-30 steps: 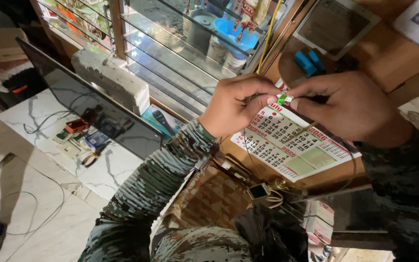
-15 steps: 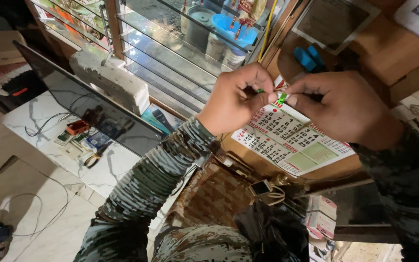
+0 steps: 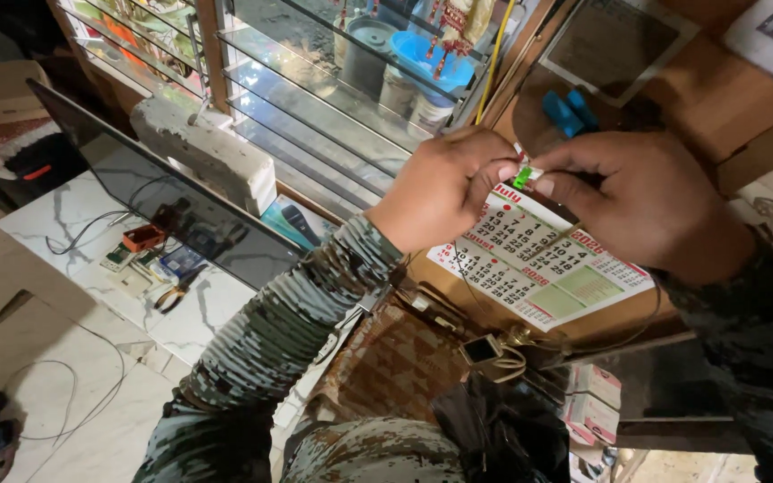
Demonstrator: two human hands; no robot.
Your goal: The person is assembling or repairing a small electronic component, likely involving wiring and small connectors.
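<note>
My left hand [image 3: 445, 192] and my right hand [image 3: 641, 210] meet in front of a paper wall calendar [image 3: 543, 264] on a wooden wall. Both pinch a small green and white connector [image 3: 522, 176] between their fingertips, the left thumb and the right forefinger pressed against it. A thin dark cable [image 3: 646, 317] loops down from under my right hand across the calendar's lower edge. Both sleeves have a grey camouflage pattern.
A louvred glass window [image 3: 315, 98] lies to the left, with a concrete block [image 3: 203, 148] on its sill. A dark flat screen [image 3: 154, 192] leans over a white marble top [image 3: 73, 237] strewn with wires, pliers [image 3: 172, 295] and small parts. Blue clips [image 3: 565, 112] sit above my hands.
My hands stay joined on the green connector. The fingers have shifted slightly on it, and the view has tilted a little.
</note>
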